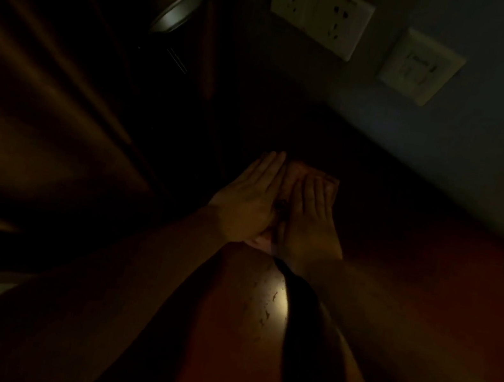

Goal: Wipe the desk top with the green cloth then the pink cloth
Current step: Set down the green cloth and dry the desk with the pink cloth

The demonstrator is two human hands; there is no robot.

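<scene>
Where wall (461, 140) nears, left hand (248, 197), right hand (310, 216) flatten pink cloth (330, 184).

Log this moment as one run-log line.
step: pink pass | pink cloth: under both palms | left hand: flat on cloth | right hand: flat on cloth | desk top: hands near wall | light: dim

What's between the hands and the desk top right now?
A pinkish cloth, spread flat on the desk top; the left hand and right hand both press on it with straight fingers. The dim head view shows it.
</scene>
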